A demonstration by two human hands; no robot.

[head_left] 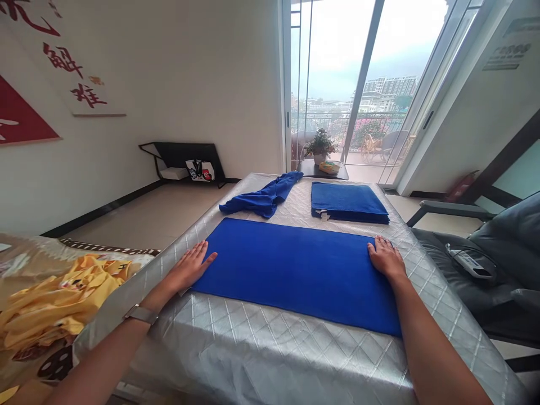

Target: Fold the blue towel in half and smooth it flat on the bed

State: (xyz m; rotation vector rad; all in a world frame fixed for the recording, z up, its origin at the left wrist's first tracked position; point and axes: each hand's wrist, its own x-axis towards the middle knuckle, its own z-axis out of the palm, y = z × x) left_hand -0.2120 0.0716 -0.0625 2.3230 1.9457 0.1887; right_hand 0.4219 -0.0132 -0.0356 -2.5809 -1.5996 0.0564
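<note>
A blue towel (pixel 295 270) lies spread flat as a long rectangle on the silver quilted cover (pixel 270 343) of the table. My left hand (pixel 194 264) rests open on its left edge, fingers stretched out and thumb apart. On the right edge lies my right hand (pixel 386 257), open and flat, palm down. Behind the towel, to the left, is a crumpled blue towel (pixel 264 196). A stack of folded blue towels (pixel 349 199) sits at the back right, with white tags showing at its front left corner.
Left of the table, yellow cloth (pixel 71 292) lies heaped on a patterned blanket. A dark armchair (pixel 472 270) holding a power strip (pixel 470 261) stands close on the right. Beyond the far edge are a small table with a potted plant (pixel 320 146) and a sliding glass door.
</note>
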